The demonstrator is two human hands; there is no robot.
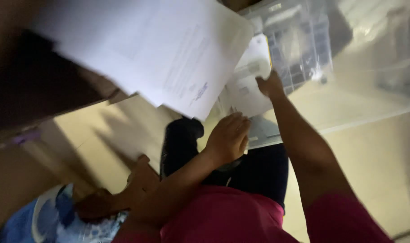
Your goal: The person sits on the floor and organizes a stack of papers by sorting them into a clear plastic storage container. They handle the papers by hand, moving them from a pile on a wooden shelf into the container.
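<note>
Left hand (229,137): palm down, fingers loosely curled, resting on the lower edge of the paper stack (247,92); whether it pinches a sheet cannot be told. At 9 o'clock of this hand, a blue patterned cloth (56,218) lies on the pale floor (110,135), with a dark cardboard piece (139,177) beside it. At 11 o'clock, a large white printed sheet (169,49) hangs close to the camera, tilted, its long axis running from 10 to 4 o'clock, lower corner pointing toward the left hand. The sheet overlaps the stack. The stack lies between the two hands, long axis roughly 12 to 6 o'clock.

Right hand (270,85): at 1 o'clock of the left hand, fingers spread open, fingertips touching the stack's upper right edge.

At 1 o'clock of the right hand, a clear plastic storage bin (376,67) lies on the floor. Inside it, a small clear compartment organiser (299,45); its contents are too blurred to identify.
</note>
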